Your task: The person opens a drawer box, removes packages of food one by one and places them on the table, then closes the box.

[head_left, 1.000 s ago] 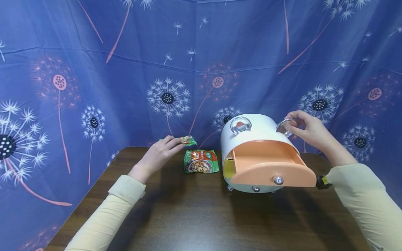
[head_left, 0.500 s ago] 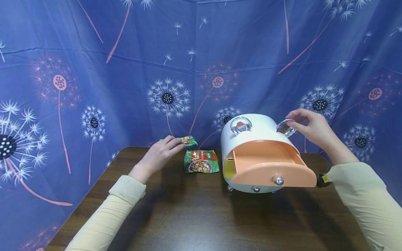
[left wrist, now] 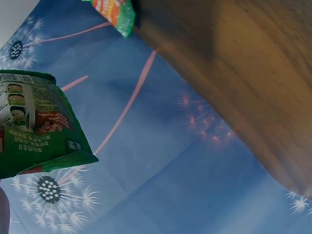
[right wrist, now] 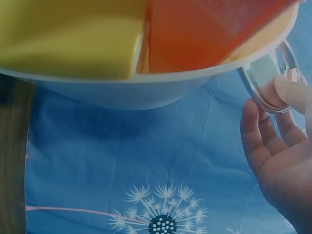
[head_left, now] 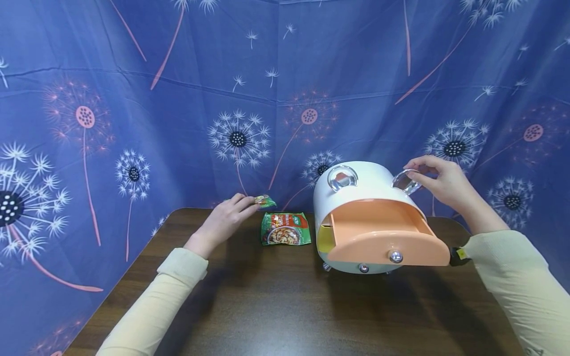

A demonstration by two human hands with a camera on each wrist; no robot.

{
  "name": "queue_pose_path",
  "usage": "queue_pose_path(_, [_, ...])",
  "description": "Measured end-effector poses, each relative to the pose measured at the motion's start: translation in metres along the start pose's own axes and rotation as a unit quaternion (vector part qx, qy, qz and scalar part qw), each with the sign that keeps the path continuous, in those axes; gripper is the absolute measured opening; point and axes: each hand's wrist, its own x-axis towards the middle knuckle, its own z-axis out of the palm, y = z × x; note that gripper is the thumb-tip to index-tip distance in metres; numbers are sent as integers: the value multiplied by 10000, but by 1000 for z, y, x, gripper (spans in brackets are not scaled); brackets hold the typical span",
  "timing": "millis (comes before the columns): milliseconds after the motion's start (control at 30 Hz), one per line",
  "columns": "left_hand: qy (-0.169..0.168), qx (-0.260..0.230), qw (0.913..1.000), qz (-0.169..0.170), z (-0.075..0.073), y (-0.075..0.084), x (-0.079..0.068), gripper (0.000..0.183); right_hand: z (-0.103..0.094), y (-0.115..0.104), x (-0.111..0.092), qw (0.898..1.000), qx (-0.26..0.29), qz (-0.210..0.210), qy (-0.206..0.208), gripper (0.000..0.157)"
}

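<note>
My left hand (head_left: 224, 217) pinches a green food packet (head_left: 265, 201) at the back of the table; the fingers cover much of it in the head view. In the left wrist view that green packet (left wrist: 44, 129) shows its printed back, with only a sliver of hand at the edge. A white drum-shaped drawer box (head_left: 369, 175) stands to the right, its orange drawer (head_left: 387, 248) pulled out. My right hand (head_left: 445, 184) grips the round silver ear (head_left: 406, 182) on the box's right top, thumb on its face. The right wrist view shows this silver ear (right wrist: 267, 83) between thumb and fingers.
A second green and red food packet (head_left: 285, 229) lies flat between the left hand and the box. Another silver ear (head_left: 342, 178) sits on the box's left top. A yellow drawer (head_left: 325, 239) shows beneath the orange one. A blue dandelion-print cloth (head_left: 187, 123) hangs behind the brown table (head_left: 276, 301).
The left hand and its packet have shifted slightly left. My right hand's fingers have moved a little on the silver ear. The box and the flat packet stay in place.
</note>
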Motion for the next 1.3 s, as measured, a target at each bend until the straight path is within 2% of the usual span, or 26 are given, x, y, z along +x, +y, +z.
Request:
queue_pose_path(167, [-10,15,10000,-69,8,-5,-10,33,0,0,0,10000,-2,-7,-23,32])
queue_pose_path(400, [-289,58,9992,-273,17,-12,-25,31,0,0,0,10000,39,14,-57,32])
queue_pose_path(700, [-532,133,9978,-361,27,-15,-39,30,0,1,1,9999,33,17,-111,33])
queue_pose_path(967, [-593,157,9973,-408,36,-17,-47,32,0,-2,1,10000,-7,-43,-57,32])
queue_pose_path(1300, [-830,166,9951,-511,46,-19,-53,35,1,-2,1,10000,-33,-11,-40,33])
